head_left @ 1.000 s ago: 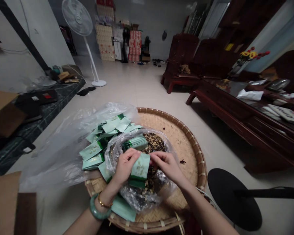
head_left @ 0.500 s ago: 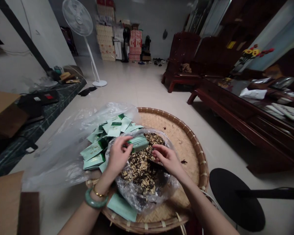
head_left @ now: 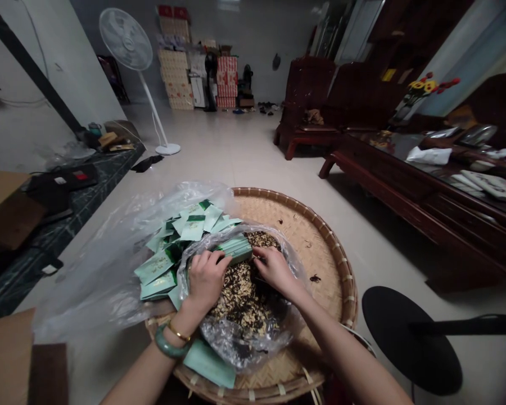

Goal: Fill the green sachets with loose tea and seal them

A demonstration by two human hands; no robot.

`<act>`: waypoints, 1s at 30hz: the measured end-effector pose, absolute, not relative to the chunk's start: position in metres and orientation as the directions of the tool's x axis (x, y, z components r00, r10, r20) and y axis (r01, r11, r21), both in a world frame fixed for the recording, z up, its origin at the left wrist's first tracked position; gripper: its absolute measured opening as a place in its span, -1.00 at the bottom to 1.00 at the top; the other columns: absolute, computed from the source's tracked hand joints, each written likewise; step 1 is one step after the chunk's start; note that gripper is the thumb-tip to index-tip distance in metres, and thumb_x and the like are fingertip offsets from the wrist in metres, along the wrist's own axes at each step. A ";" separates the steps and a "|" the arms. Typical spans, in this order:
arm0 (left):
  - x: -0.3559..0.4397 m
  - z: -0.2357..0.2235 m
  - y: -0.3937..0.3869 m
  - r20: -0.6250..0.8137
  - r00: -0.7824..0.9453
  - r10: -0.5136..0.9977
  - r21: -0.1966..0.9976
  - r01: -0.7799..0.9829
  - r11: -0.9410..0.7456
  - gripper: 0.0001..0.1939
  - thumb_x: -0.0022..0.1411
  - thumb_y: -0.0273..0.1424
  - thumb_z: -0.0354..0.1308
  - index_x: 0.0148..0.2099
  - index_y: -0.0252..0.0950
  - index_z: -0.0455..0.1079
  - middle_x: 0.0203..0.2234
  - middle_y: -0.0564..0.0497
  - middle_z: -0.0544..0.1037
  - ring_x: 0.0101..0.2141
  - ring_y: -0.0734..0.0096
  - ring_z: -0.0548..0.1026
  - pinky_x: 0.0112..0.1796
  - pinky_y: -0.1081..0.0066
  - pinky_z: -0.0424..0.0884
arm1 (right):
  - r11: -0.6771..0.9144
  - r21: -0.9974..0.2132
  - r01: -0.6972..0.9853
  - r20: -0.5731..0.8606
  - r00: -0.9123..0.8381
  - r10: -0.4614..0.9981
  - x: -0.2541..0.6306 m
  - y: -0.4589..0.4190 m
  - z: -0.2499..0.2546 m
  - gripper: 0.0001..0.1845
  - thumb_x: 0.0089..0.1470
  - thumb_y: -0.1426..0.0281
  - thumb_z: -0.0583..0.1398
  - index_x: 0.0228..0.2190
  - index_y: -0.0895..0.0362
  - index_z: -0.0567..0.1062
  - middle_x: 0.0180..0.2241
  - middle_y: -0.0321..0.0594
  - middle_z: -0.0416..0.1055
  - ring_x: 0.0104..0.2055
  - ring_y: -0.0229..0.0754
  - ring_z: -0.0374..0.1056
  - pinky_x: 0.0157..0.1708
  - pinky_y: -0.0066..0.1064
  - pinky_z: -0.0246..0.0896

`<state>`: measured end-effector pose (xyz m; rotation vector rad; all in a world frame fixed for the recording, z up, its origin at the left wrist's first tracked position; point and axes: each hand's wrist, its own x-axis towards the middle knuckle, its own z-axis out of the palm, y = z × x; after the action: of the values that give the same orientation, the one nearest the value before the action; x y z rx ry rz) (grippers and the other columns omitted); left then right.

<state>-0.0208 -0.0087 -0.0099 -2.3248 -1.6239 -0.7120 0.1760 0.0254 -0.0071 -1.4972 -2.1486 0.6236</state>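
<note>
My left hand [head_left: 207, 277] has its fingers bent against the left end of a row of packed green sachets [head_left: 235, 247]. At the row's right end are the curled fingertips of my right hand [head_left: 275, 270]. Under that hand shows part of a dark, narrow tool [head_left: 259, 279], its shape mostly hidden. The row rests on a dark and pale flaky dry mix [head_left: 242, 306] inside a clear plastic bag [head_left: 253, 351]. A heap of loose green sachets [head_left: 155, 267] lies to the left, and a single green sachet [head_left: 211, 364] sits nearest me.
A round woven bamboo tray [head_left: 344, 275] bears the bag, with dark bits [head_left: 315, 278] scattered on its right side. Large clear plastic sheeting [head_left: 93, 281] spreads left. A black round stand base [head_left: 411, 340] is at right, a cardboard box [head_left: 8, 349] at lower left.
My left hand has lowered its fingers onto the row's left end. My right hand has moved slightly left and up to the row's right end. The view has shifted a little.
</note>
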 end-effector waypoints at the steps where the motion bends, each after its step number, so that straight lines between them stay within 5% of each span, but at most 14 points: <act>1: -0.021 -0.011 -0.009 0.513 0.268 0.815 0.110 0.922 -0.372 -0.78 0.22 -0.51 0.10 -0.17 -0.20 0.54 -0.26 -0.11 0.60 -0.29 0.18 0.44 -0.32 0.25 0.22 | 0.304 -0.604 0.737 0.101 -0.308 0.946 0.177 0.024 -0.007 -0.70 0.08 0.51 0.14 -0.15 0.10 0.55 -0.23 -0.11 0.53 -0.14 -0.02 0.37 -0.15 -0.31 0.23; 14: -0.022 -0.013 -0.013 0.527 0.313 0.790 0.097 0.902 -0.421 -0.80 0.24 -0.50 0.10 -0.21 -0.20 0.54 -0.20 -0.13 0.59 -0.23 0.16 0.43 -0.26 0.22 0.23 | 0.273 -0.651 0.709 0.101 -0.275 0.956 0.172 0.016 -0.013 -0.61 0.08 0.49 0.14 -0.03 0.17 0.48 -0.16 0.00 0.50 -0.07 -0.01 0.35 -0.06 -0.23 0.24; 19: -0.024 -0.004 -0.013 0.470 0.161 0.868 0.390 0.844 -0.368 -0.85 0.23 -0.43 0.10 -0.30 -0.25 0.52 -0.40 -0.06 0.58 -0.31 0.21 0.42 -0.26 0.27 0.27 | 0.345 -0.732 0.587 0.264 -0.223 0.938 0.173 0.015 -0.012 -0.60 0.08 0.46 0.15 -0.01 0.09 0.45 -0.09 -0.07 0.47 -0.01 -0.03 0.32 0.02 -0.15 0.21; 24: -0.021 0.008 -0.018 0.255 -0.035 0.966 0.823 0.532 -0.198 -0.89 0.13 -0.35 0.17 -0.37 -0.22 0.51 -0.44 0.02 0.61 -0.41 0.29 0.50 -0.32 0.38 0.35 | 0.455 -0.749 0.482 0.435 -0.161 0.886 0.169 0.011 -0.002 -0.71 0.15 0.40 0.13 -0.09 0.05 0.49 -0.11 -0.10 0.48 -0.04 -0.06 0.35 0.00 -0.18 0.24; 30: -0.012 0.012 -0.029 0.083 -0.105 0.991 0.962 0.270 -0.052 -0.86 0.01 -0.30 0.23 -0.43 -0.27 0.49 -0.53 0.03 0.58 -0.48 0.35 0.48 -0.41 0.44 0.38 | 0.482 -0.739 0.471 0.489 -0.117 0.864 0.164 0.010 0.006 -0.59 0.10 0.35 0.20 0.02 0.05 0.43 -0.04 -0.06 0.42 0.03 -0.02 0.30 0.04 -0.15 0.21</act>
<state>-0.0118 -0.0287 0.0125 -2.3338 -2.4337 -2.0076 0.1645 0.0098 0.0063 -1.1370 -1.7564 0.5064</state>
